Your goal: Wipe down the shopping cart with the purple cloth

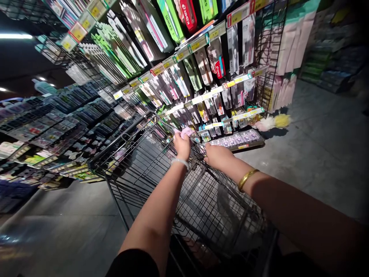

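Note:
A black wire shopping cart (161,181) stands in front of me, tilted in the view. My left hand (182,145) reaches over the cart's far rim, closed round a small pink item (186,132). A white bracelet sits on that wrist. My right hand (216,154) rests on the cart's rim close beside it, fingers curled over the wire and partly hidden. A gold bangle (246,178) circles the right wrist.
A wire display rack (184,77) full of hanging packaged goods with yellow price tags rises just beyond the cart. A low shelf of small packets (236,139) juts out at its foot. A fluffy yellow and pink duster (273,122) lies near the rack. Grey floor (317,146) spreads to the right.

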The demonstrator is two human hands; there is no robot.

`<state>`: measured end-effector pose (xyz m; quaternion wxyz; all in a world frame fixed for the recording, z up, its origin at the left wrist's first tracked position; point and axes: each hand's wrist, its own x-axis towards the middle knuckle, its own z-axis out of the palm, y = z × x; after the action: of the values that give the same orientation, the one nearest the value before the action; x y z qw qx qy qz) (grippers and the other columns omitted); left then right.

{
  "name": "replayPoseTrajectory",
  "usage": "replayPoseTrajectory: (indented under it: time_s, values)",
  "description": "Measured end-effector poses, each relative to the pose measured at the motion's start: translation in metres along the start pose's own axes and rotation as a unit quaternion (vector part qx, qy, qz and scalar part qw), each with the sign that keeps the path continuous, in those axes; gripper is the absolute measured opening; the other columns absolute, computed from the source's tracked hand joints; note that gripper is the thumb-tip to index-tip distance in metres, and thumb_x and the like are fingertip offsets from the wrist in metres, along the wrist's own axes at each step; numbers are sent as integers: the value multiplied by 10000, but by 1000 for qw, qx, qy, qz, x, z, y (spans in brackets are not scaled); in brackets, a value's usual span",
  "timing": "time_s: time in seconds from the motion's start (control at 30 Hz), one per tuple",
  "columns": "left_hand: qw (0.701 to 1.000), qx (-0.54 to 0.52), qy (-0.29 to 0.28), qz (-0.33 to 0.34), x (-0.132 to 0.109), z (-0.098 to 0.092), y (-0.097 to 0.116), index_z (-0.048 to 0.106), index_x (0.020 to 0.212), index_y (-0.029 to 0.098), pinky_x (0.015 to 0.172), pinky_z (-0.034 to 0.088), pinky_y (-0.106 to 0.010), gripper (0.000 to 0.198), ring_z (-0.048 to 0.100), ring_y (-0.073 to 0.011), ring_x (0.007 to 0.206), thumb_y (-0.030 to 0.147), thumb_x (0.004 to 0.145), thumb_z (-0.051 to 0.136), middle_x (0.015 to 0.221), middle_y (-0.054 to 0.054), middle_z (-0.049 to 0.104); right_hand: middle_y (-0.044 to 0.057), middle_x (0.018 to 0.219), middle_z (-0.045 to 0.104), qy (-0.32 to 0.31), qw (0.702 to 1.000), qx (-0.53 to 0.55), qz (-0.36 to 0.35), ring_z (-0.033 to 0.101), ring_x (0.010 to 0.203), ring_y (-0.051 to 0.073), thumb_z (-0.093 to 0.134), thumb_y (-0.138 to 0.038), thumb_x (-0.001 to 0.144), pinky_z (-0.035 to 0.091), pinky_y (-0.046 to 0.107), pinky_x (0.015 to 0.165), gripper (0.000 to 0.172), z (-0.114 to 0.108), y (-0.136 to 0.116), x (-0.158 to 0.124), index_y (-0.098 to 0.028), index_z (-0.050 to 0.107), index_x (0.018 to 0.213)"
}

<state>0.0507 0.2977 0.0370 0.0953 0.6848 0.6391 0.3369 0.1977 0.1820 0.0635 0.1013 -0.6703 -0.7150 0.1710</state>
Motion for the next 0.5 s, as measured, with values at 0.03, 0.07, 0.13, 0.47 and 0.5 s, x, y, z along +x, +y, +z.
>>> replayPoseTrajectory:
  time_s: [0.03,0.07,0.13,0.47,0.5]
  values:
    - [1000,-18,4,-5,-18,5,-1,475,1173,169,812,458,-302,236,590,-192,929,273,964,444,1086,-90,627,207,1106,704,-4,1000,2,2,686,1025,308,594,-287,888,521,376,835,420,-1,0,0,-86,528,1250]
    - [996,-89,-5,-1,-36,10,-2,504,1127,199,764,462,-270,198,597,-170,871,289,953,474,1022,-47,639,210,1110,703,-10,1000,6,6,686,1027,312,574,-272,894,521,385,836,420,-2,1,1,-84,525,1266]
    - [978,-197,-56,29,-67,21,-5,548,1057,223,749,462,-246,160,597,-151,838,297,915,540,954,-6,641,216,1129,698,-23,1000,15,10,682,1043,313,528,-261,914,516,395,853,402,-3,2,2,-89,536,1277]
    - [953,-300,-32,-7,-64,38,-13,606,982,210,793,479,-248,182,612,-145,855,197,801,605,921,3,653,205,1155,690,-22,1000,-6,-1,673,1062,281,528,-213,887,504,358,883,418,0,5,7,-118,519,1294]
    - [949,-312,-25,-32,-61,38,-16,605,993,209,787,486,-245,168,621,-141,853,227,827,587,941,-3,662,207,1146,691,-21,1000,-9,-2,675,1051,289,524,-199,880,510,368,871,404,0,5,7,-114,524,1275]
